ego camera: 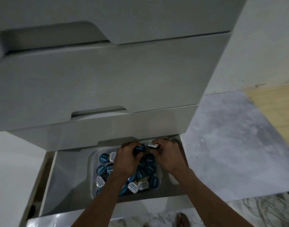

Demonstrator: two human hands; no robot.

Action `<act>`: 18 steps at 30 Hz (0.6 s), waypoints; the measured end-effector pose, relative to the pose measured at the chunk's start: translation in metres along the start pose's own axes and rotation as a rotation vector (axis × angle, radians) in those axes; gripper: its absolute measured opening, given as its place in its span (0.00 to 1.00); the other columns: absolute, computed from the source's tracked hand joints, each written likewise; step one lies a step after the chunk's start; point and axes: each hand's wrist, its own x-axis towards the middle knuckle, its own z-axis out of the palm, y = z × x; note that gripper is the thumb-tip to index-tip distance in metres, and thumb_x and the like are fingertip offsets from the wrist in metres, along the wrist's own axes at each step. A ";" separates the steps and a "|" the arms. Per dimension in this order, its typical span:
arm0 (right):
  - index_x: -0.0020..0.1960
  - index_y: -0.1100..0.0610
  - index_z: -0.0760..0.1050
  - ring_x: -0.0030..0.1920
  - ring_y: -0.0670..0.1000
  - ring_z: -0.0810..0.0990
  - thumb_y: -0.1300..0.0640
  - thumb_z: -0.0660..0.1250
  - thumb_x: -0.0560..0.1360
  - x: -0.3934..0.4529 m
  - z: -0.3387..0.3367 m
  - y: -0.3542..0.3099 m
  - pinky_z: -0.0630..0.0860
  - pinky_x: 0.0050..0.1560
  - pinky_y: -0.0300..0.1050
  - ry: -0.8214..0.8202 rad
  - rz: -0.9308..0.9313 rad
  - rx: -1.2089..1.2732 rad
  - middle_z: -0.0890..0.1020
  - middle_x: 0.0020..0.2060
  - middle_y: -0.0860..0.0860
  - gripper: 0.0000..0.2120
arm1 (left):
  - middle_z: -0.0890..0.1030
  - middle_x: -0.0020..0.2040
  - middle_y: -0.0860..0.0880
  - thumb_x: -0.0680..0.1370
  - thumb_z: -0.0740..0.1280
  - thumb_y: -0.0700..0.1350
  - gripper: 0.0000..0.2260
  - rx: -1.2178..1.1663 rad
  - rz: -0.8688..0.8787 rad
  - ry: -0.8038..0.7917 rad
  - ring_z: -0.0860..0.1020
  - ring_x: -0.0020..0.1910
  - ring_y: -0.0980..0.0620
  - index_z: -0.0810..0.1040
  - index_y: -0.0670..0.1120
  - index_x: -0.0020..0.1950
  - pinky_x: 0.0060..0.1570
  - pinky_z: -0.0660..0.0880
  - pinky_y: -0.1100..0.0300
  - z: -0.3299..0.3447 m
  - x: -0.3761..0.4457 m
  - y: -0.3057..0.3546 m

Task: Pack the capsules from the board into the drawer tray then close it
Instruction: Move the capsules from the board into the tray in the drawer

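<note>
In the clear tray (92, 174) that sits in the open bottom drawer (66, 182), the capsules (141, 182) lie in a loose heap, some lid-up, some tipped on their sides. Most have blue foil lids with pale lettering; a few have white lids with dark print, gathered mainly at the near edge and the left side. They fill the tray nearly to its rim, so the packing seems far along.

Both hands work at the far end of the tray, probably because that is where room is left. The left hand (126, 161) is curled around a blue-lidded capsule (140, 148), lid facing up, with something dark under its fingers that may be a second one; I cannot tell. The right hand (167, 154) pinches a white-lidded capsule (152, 144) at its fingertips, just beside the left hand's capsule and right under the front of the closed drawer above (124, 126). Held low and close over the heap, each capsule looks about to be set into a gap rather than dropped.

The tray stands toward the right of the drawer; the drawer floor to its left is bare. The board is not in view. The drawer is fully pulled out, so closing is not yet done. Marbled flooring (230, 145) spreads to the right.
</note>
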 end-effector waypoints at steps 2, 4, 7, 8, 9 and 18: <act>0.50 0.57 0.83 0.43 0.48 0.82 0.62 0.73 0.71 0.004 0.005 0.003 0.69 0.46 0.27 -0.008 -0.013 -0.002 0.85 0.46 0.51 0.08 | 0.83 0.50 0.51 0.72 0.72 0.40 0.12 0.036 0.037 -0.017 0.79 0.48 0.52 0.81 0.50 0.53 0.49 0.78 0.57 0.004 0.007 -0.006; 0.50 0.58 0.83 0.43 0.47 0.82 0.63 0.73 0.71 0.007 0.009 0.006 0.71 0.47 0.28 -0.002 -0.030 0.009 0.86 0.46 0.51 0.08 | 0.83 0.50 0.51 0.71 0.72 0.41 0.12 0.056 0.050 -0.039 0.79 0.47 0.52 0.81 0.50 0.53 0.48 0.78 0.58 0.007 0.011 -0.010; 0.50 0.57 0.83 0.44 0.48 0.82 0.63 0.73 0.71 0.010 0.014 0.010 0.75 0.48 0.33 0.005 -0.054 0.009 0.85 0.46 0.51 0.09 | 0.82 0.49 0.51 0.71 0.72 0.41 0.11 0.062 0.068 -0.048 0.78 0.46 0.53 0.81 0.50 0.52 0.46 0.77 0.58 0.010 0.014 -0.012; 0.51 0.57 0.83 0.45 0.48 0.82 0.62 0.73 0.71 0.010 0.016 0.011 0.76 0.49 0.35 -0.002 -0.060 0.005 0.85 0.46 0.51 0.09 | 0.82 0.48 0.51 0.71 0.72 0.40 0.10 0.053 0.076 -0.048 0.78 0.45 0.53 0.82 0.49 0.52 0.45 0.76 0.59 0.010 0.013 -0.011; 0.52 0.56 0.82 0.45 0.48 0.82 0.62 0.73 0.71 0.011 0.018 0.012 0.77 0.50 0.37 -0.013 -0.063 -0.003 0.85 0.47 0.51 0.10 | 0.82 0.47 0.50 0.71 0.72 0.39 0.10 0.044 0.085 -0.047 0.77 0.44 0.54 0.82 0.47 0.51 0.44 0.75 0.60 0.010 0.013 -0.010; 0.52 0.57 0.82 0.48 0.51 0.81 0.63 0.71 0.72 0.019 0.026 0.013 0.76 0.50 0.39 -0.105 -0.159 -0.102 0.85 0.48 0.53 0.09 | 0.82 0.46 0.47 0.69 0.69 0.32 0.14 0.112 0.133 -0.070 0.79 0.44 0.49 0.84 0.45 0.51 0.44 0.76 0.60 0.015 0.014 -0.018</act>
